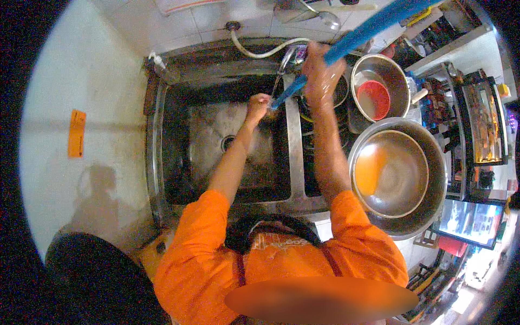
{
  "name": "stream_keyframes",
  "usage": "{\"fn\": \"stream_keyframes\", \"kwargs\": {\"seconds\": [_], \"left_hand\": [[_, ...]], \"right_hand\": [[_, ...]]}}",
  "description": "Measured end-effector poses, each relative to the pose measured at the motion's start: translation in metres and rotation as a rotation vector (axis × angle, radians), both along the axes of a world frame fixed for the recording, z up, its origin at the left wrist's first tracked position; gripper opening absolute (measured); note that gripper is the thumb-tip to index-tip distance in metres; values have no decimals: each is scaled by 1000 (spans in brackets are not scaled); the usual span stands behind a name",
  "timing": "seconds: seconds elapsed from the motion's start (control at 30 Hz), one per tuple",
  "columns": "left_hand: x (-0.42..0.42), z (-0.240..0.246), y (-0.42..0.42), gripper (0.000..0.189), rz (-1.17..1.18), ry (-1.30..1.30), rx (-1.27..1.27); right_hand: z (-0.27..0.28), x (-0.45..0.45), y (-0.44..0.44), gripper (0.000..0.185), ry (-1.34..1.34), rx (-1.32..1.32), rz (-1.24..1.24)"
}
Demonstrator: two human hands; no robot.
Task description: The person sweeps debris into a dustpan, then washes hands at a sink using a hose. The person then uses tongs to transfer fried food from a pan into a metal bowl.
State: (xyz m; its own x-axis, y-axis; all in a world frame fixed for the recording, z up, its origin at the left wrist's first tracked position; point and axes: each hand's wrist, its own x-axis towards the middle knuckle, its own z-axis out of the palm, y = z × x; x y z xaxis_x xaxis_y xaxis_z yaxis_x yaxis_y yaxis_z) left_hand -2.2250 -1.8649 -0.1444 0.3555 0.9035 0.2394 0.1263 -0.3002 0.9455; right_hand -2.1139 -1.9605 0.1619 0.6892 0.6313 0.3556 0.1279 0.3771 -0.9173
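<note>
My right hand [321, 79], wet, is wrapped around a long blue pole [365, 34] that slants down from the upper right. The pole's lower end is over the stainless steel sink basin [211, 162], near the thin stream of water from the chrome faucet [288, 59]. My left hand [259, 106] has its fingers curled right beside that lower end. Blur and splashing water hide whether it grips the pole or only touches it. Beneath my left forearm lies the round sink drain [228, 142].
Right of the sink divider [295, 150] is a second basin with cookware. A metal pot [400, 67] holds a red container [373, 99]. Nearer stands a large metal bowl [436, 178] with a strainer [392, 174] inside. A white hose [254, 53] runs along the back wall.
</note>
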Motion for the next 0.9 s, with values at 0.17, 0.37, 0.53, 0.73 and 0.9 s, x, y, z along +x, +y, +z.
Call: {"fn": "stream_keyframes", "kwargs": {"seconds": [0.17,0.37,0.53,0.73,0.9], "left_hand": [[-99,-40,-27,12,344,330,-30],[-174,-50,-95,15,176,542,-88],[-215,-76,-130,18,147,600,-458],[-227,-113,-162,15,8,588,-465],[-241,-123,-191,23,82,422,-375]], "right_hand": [[42,-2,-13,30,-199,151,47],[-81,-49,8,30,-132,94,-171],[-96,-17,-7,26,17,75,-71],[-139,-31,-25,28,43,132,53],[-102,-1,11,31,-54,260,-178]]}}
